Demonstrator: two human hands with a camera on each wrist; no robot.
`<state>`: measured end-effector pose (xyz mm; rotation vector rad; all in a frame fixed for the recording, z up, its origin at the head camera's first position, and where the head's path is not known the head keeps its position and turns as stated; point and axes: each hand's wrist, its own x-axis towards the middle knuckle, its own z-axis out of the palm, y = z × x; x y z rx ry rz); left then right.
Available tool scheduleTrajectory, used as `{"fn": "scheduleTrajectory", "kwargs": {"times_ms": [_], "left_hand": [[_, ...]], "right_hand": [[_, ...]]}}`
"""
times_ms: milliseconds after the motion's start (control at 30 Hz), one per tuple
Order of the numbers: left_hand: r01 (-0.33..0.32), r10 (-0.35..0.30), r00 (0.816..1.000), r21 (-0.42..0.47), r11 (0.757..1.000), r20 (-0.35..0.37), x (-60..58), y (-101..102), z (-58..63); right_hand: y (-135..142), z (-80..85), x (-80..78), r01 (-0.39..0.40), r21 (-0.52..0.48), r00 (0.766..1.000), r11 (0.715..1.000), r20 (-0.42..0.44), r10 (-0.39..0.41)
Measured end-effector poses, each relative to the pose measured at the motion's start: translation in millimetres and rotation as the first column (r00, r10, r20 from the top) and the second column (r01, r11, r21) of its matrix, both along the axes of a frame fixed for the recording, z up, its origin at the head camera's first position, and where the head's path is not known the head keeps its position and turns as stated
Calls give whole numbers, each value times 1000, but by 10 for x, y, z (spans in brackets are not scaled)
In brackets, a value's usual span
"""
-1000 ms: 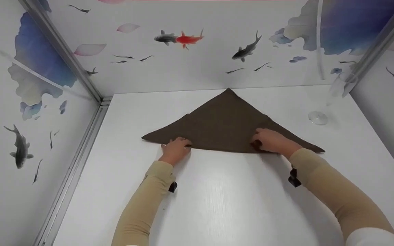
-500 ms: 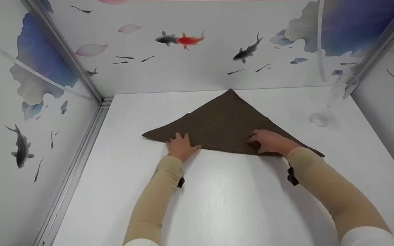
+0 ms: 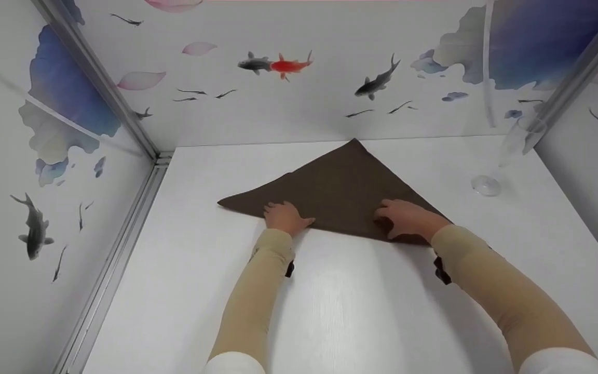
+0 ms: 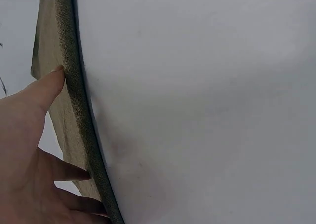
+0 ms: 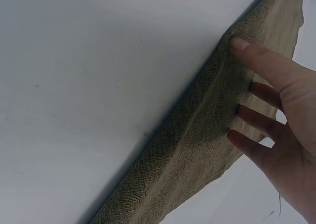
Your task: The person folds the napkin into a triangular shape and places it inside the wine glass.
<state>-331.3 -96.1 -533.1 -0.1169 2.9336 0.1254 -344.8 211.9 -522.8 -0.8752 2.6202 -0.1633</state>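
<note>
watching remotely, i see the brown cloth (image 3: 338, 189) lying as a triangle on the white table (image 3: 340, 301), its long edge facing near, which i suppose lets both hands reach it. the left hand (image 3: 284, 217) spreads its fingers loosely across that edge, clasping nothing; i judge this smooths or steadies it. the right hand (image 3: 408, 218) bends its fingers slightly, tips and thumb touching the fabric without a pinch, likely to curb sliding. the clear stemmed glass (image 3: 518, 141) stands well apart, perhaps placed there to spare it knocks.
</note>
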Motion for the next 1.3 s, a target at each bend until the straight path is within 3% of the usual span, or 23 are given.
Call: {"fn": "scheduleTrajectory", "kwargs": {"times_ms": [167, 433, 800, 1000, 1133, 1300], "left_hand": [[3, -4, 1000, 8, 1000, 18, -57, 2, 18], [6, -7, 999, 15, 1000, 38, -186, -107, -55], [89, -86, 995, -53, 995, 53, -331, -224, -35], [101, -97, 994, -91, 991, 47, -387, -250, -31], [97, -94, 995, -73, 993, 42, -456, -270, -69], [98, -97, 995, -26, 995, 24, -508, -321, -148]], "right_hand": [[-32, -32, 10, 30, 15, 999, 999, -16, -30], [-211, -34, 21, 29, 75, 999, 997, -25, -28], [-428, 18, 29, 22, 114, 996, 993, -93, -11], [-506, 13, -8, 52, 100, 996, 994, -84, -43], [-561, 19, -22, 74, 97, 995, 992, -67, -68], [-652, 14, -37, 46, 127, 996, 991, -85, -35]]}}
